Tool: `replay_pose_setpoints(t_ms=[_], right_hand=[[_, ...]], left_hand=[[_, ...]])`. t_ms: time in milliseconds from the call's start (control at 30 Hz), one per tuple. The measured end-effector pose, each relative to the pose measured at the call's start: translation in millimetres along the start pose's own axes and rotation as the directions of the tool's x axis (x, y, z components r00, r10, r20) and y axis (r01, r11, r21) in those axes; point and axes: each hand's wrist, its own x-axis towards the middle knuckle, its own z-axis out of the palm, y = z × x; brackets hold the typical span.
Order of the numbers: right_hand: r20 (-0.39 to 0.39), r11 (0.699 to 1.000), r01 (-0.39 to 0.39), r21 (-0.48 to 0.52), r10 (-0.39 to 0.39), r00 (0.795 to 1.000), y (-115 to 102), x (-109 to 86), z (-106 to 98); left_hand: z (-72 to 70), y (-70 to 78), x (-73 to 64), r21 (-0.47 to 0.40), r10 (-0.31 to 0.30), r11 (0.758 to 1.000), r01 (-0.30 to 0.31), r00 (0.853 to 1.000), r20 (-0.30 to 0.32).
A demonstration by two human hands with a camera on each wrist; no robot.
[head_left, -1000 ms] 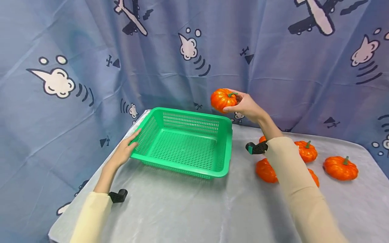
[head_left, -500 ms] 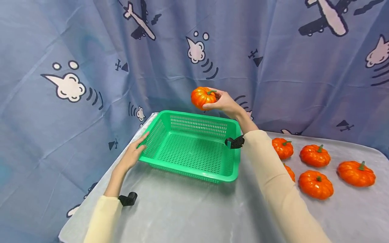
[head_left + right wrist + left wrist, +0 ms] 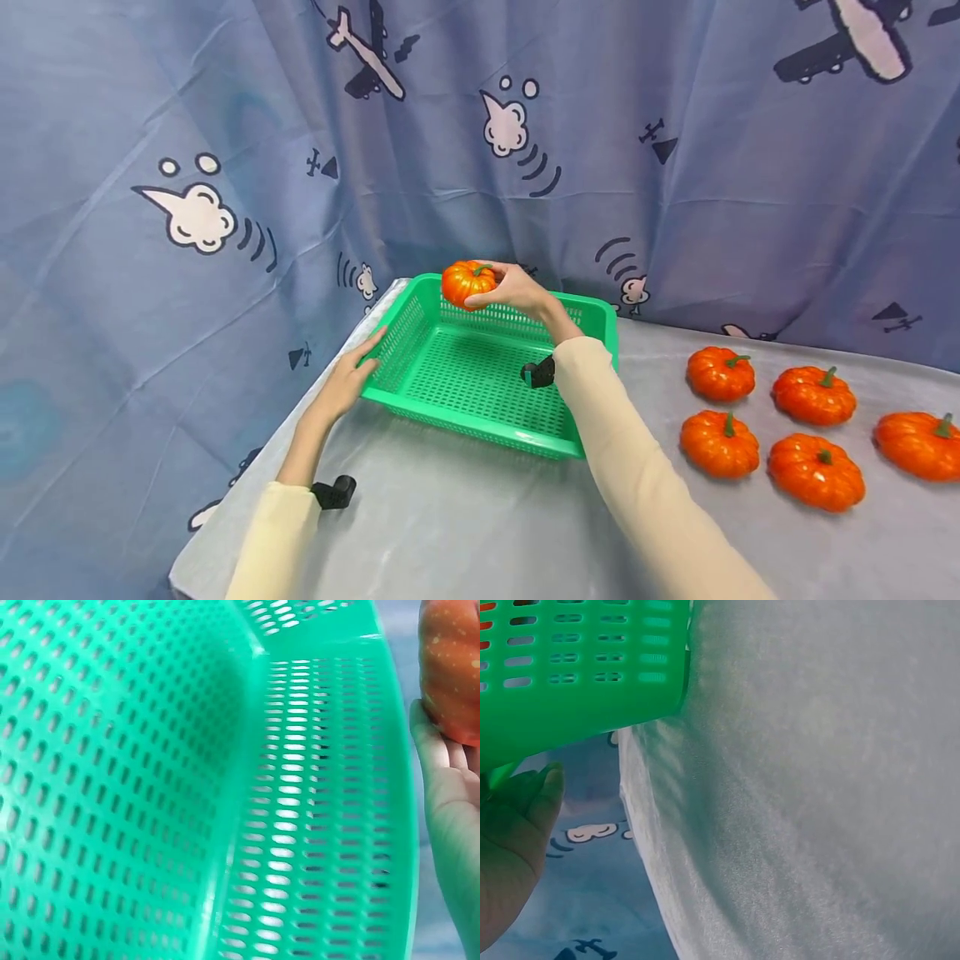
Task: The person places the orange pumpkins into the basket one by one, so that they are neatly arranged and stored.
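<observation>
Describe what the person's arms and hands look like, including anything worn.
Left sleeve and right sleeve are plain, pale cream-yellow. Each wrist has a black device; the right one shows a teal patch. Left hand and right hand are bare.

Bright head view; small highlights on pumpkins (image 3: pixel 816 472); soft shadow under basket (image 3: pixel 480 424).

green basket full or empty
The green basket looks empty: its slotted floor shows bare, though the right sleeve hides part; the nearest pumpkin is in the right hand.
</observation>
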Motion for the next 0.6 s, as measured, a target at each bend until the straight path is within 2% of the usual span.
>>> replay_pose_setpoints(t_ms=[333, 467, 600], right_hand=[[0.041, 0.991, -0.106, -0.085, 0.110, 0.993, 40.0, 3.3, 20.5], [0.062, 0.987, -0.129, -0.098, 0.135, 0.989, 49.3, 8.0, 23.9], [0.099, 0.986, -0.111, -0.126, 0.124, 0.987, 51.3, 16.5, 31.6]], left_hand=[[9.7, 1.7, -0.7, -0.027, 0.008, 1.000, -0.008, 1.000, 0.029], [6.3, 1.2, 0.8, -0.009, 0.001, 1.000, -0.001, 0.999, 0.033], [-0.7, 0.2, -0.6, 0.011, -0.020, 1.000, 0.019, 1.000, 0.019]])
